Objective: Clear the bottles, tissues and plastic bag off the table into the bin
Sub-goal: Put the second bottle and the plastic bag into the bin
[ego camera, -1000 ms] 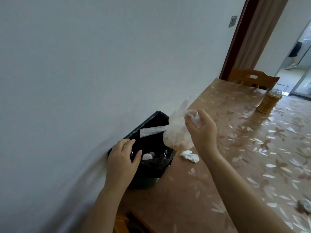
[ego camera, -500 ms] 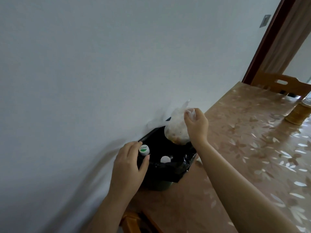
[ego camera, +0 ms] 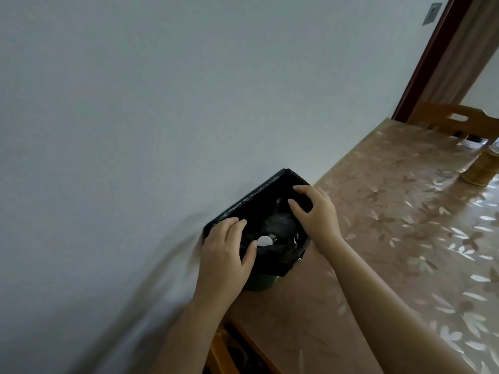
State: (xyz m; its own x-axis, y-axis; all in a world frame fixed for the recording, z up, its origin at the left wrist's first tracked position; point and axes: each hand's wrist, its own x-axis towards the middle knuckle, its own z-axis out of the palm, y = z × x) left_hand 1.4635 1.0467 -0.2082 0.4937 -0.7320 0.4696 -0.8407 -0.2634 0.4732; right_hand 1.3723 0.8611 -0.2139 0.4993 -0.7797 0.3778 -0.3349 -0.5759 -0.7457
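Note:
The bin [ego camera: 253, 198], lined with a black bag, stands between the white wall and the table's [ego camera: 391, 238] left edge. My left hand [ego camera: 226, 252] grips its near rim. My right hand [ego camera: 316, 214] rests over the bin's table-side rim, fingers spread above the opening and holding nothing. Inside the bin I see a white bottle cap [ego camera: 264, 241] and a greyish crumpled shape, apparently the plastic bag [ego camera: 280, 221]. No tissue shows on the visible part of the table.
The table has a glossy cover with a leaf pattern. A wicker-wrapped jar [ego camera: 483, 168] stands at its far right. A wooden chair [ego camera: 456, 122] and a dark door frame [ego camera: 432, 58] lie beyond. Another wooden chair [ego camera: 224, 352] sits below the table's near edge.
My right hand held the plastic bag over the bin; now the bag is out of that hand and down in the bin, with the hand lowered onto the rim. My left hand stays on the bin.

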